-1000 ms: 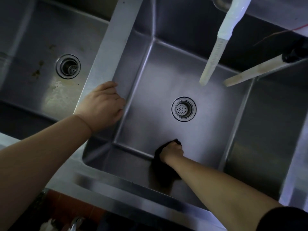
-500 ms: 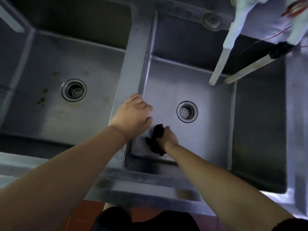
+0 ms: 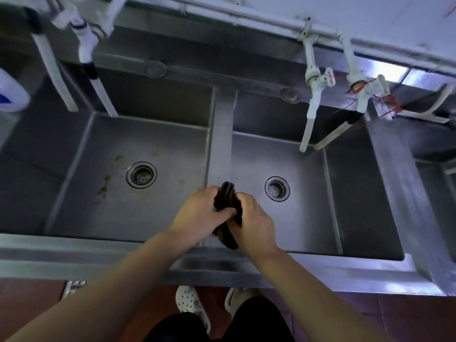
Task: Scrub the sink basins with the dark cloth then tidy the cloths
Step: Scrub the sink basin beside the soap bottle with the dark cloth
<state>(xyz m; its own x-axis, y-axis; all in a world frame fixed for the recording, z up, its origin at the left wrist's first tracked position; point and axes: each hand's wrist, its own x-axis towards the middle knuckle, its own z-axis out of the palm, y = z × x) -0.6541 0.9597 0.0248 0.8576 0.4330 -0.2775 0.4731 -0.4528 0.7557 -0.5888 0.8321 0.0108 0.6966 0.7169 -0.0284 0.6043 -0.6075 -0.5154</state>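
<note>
I have the cloth (image 3: 228, 206) bunched up between both hands, held above the divider (image 3: 220, 149) that splits the two basins. It is dark, folded into a thick wad, with one end poking up past my fingers and the other end hanging below my palms. My left hand (image 3: 201, 214) grips it from the left, thumb laid across the front of the wad. My right hand (image 3: 255, 223) grips it from the right, fingers curled around it.

The left basin (image 3: 103, 218) has brownish stains on its floor beside its drain (image 3: 141, 174). The right basin (image 3: 308, 218) looks cleaner, and its drain (image 3: 277, 189) sits just right of my hands. Two white taps (image 3: 311, 99) hang over the back of the right basin, one with red wire twisted round it, and more white pipes (image 3: 86, 45) reach down over the left one. At the bottom edge I see my white clogs (image 3: 188, 301) on the red floor (image 3: 29, 299).
</note>
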